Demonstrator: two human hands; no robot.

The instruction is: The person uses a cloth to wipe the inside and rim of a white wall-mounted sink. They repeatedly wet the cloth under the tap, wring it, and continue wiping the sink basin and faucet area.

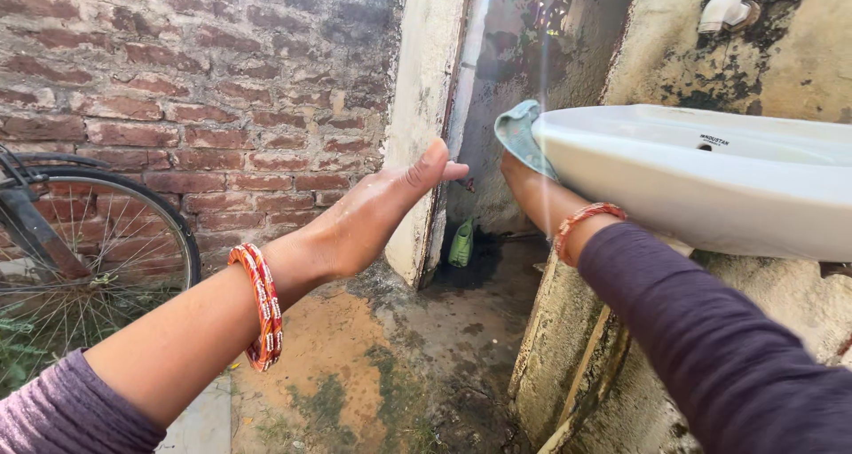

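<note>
Wash basin (710, 183): smooth white ceramic, rounded rim, fixed to a rough stained plaster wall.
Cloth (519, 134): soft teal fabric, pressed against the basin's left end.
Right hand (524, 183): under the basin's left edge, grasping the cloth; fingers mostly hidden.
Left hand (377, 210): released, flat, wet-looking, well left of the basin, holding nothing.
Bangles (262, 307): orange patterned, on the left wrist.

Along the left edge we see a bicycle wheel (89, 241) standing before a red brick wall (204, 90). A small green bottle (461, 244) sits on the stained concrete ground (426, 330) at the foot of a pale pillar (426, 108), and a white tap (728, 6) juts from the mottled wall at the top right.
</note>
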